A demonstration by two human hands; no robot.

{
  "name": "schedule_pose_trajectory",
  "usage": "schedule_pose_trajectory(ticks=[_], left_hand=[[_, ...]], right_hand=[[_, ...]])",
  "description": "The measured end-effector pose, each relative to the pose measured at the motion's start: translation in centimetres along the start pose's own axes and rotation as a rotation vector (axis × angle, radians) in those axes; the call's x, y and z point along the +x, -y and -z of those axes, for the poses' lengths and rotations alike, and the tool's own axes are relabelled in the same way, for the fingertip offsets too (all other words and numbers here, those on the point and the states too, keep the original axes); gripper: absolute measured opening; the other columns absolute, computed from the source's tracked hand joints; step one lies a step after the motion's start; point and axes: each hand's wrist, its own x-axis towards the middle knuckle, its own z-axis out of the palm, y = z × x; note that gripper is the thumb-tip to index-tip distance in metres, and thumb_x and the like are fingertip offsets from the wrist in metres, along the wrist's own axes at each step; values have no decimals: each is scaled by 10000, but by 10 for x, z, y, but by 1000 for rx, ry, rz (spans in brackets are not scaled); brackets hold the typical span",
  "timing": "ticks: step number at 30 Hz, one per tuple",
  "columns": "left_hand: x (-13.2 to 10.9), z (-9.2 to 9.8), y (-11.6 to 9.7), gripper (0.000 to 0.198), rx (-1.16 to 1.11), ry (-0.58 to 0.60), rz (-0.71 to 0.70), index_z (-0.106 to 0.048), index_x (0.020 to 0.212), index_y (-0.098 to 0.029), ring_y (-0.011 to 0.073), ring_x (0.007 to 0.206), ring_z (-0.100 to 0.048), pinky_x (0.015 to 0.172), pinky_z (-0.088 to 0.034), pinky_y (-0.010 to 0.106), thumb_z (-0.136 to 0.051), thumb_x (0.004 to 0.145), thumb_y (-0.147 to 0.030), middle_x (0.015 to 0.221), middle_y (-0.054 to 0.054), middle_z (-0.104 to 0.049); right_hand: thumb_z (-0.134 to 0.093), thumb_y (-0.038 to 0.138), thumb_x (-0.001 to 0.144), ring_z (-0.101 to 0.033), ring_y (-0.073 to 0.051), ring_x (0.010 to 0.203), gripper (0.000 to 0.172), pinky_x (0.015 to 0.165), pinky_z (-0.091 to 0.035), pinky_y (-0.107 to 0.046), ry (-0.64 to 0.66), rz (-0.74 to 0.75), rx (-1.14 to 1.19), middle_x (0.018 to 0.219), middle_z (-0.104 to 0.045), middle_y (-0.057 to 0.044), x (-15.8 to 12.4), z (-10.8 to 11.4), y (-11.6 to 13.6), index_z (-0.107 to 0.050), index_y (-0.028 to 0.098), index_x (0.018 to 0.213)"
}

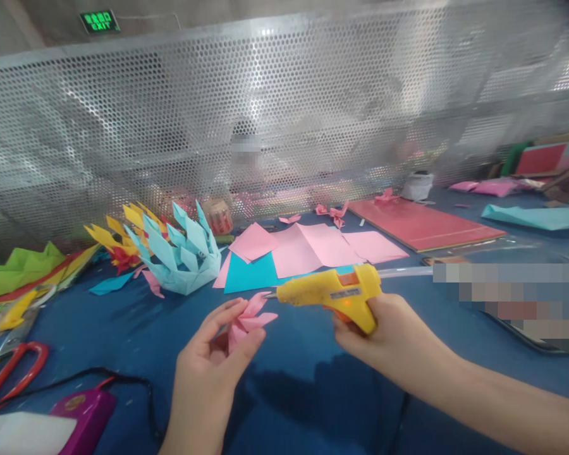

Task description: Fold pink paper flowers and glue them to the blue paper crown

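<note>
A small pink folded-paper piece (246,323) with pointed flaps is pinched between the thumb and fingers of my left hand (213,360). My right hand (389,335) grips a yellow hot glue gun (329,294) by its handle, a finger near the trigger. The gun's metal nozzle points left and reaches the upper flap of the pink piece; whether it touches the paper I cannot tell. A clear glue stick (405,272) extends from the back of the gun. Beyond my hands lie pink paper sheets (308,246) and a blue sheet (249,275).
Light-blue folded-paper crown (184,278) and yellow folded pieces (104,240) stand at left. Red-handled scissors (16,379) and a purple box (88,417) with a black cord lie front left. A red board (427,224) sits back right. Perforated metal screen (289,101) closes the far side.
</note>
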Motion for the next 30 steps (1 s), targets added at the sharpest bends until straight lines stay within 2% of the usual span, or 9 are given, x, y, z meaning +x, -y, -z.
schedule_pose_trajectory(ticks=[7, 11, 17, 22, 30], left_hand=[[1, 0, 1, 411, -13, 19, -8, -713, 964, -204, 218, 1042, -638, 927, -488, 300, -814, 586, -330, 1177, 71, -674], [2, 1, 1, 408, -4, 16, -9, -714, 966, -210, 204, 1013, -647, 905, -495, 280, -817, 590, -331, 1172, 65, -675], [2, 1, 1, 393, -5, 37, -11, -722, 942, -204, 192, 964, -664, 816, -528, 233, -826, 582, -324, 1173, 71, -670], [1, 2, 0, 379, -9, 37, -26, -717, 953, -205, 204, 991, -661, 860, -518, 260, -814, 601, -308, 1174, 71, -674], [-1, 1, -2, 333, -4, 53, -64, -737, 913, -230, 173, 958, -667, 798, -530, 200, -818, 593, -274, 1157, 47, -676]], right_hand=[[-490, 272, 703, -411, -96, 399, 194, 387, -328, -210, 4, 25, -34, 445, -439, 41, -1, -3, -2, -458, 198, 527], [-474, 265, 705, -404, -95, 390, 235, 386, -310, -215, -27, 43, -52, 428, -416, 39, -1, -4, -3, -406, 207, 488], [-464, 266, 713, -404, -90, 385, 201, 383, -313, -206, -21, 81, -63, 442, -429, 43, -2, -6, -3, -444, 201, 524], [-452, 263, 723, -382, -86, 366, 247, 365, -288, -208, -71, 85, -78, 416, -402, 45, -1, -5, -4, -388, 210, 490], [-463, 282, 726, -488, -116, 385, 179, 383, -364, -209, -117, 142, -81, 459, -518, 21, -2, -5, -3, -494, 203, 568]])
